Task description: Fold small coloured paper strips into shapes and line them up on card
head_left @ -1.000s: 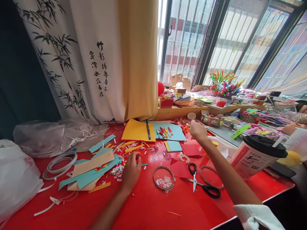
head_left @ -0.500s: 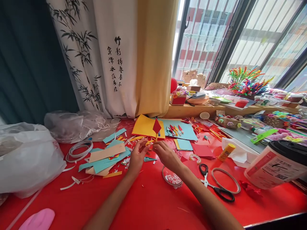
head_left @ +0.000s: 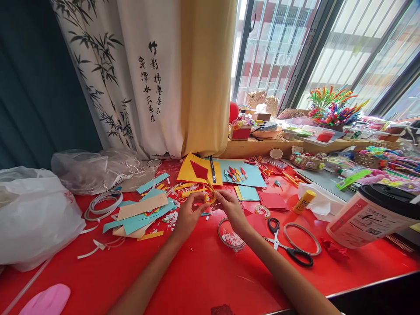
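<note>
Both hands (head_left: 187,215) (head_left: 232,212) pinch yellow paper (head_left: 214,195) (cup (head_left: 370,221) lidded, contents hidden).

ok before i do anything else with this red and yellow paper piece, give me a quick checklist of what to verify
1. Left hand and right hand both on the curled yellow paper strip: ok.
2. Red paper diamond clear of the fingers: ok, it sticks out beyond them.
3. Diamond firmly fixed to the strip: cannot tell.
4. Scissors closed: not ok, they lie with the blades apart on the red table.
5. Glue stick within sight: ok, it is right of the red paper squares.
6. Drink cup's black lid on: ok.
</note>
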`<state>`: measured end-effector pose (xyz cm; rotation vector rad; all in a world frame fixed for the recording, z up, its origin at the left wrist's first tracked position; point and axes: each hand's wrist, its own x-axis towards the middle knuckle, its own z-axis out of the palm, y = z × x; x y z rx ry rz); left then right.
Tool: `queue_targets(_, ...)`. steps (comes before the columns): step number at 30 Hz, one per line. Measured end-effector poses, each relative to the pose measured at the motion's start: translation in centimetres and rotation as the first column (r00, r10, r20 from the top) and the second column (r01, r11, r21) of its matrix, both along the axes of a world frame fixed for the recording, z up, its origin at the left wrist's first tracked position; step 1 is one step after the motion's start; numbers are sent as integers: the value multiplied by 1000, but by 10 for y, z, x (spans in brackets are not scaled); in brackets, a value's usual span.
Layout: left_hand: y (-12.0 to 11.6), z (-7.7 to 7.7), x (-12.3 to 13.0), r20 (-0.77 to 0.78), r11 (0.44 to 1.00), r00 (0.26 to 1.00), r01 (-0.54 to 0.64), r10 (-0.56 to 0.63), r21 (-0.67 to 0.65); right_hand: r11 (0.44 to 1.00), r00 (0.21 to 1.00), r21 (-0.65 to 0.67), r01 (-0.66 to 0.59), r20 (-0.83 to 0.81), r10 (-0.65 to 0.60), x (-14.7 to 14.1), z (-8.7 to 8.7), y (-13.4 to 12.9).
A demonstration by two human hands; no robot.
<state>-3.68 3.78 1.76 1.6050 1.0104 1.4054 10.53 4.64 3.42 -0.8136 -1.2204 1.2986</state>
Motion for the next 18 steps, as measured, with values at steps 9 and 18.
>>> queue_targets(9,-4,4,4,-53,997,997,49,-52,-51,997,997,-14,-70,24,71,0,-9,5)
queue_targets(18,-3,9,4,111,974,982,169,-154,-148,995,998,-90,-49,44,53,1,-6,3)
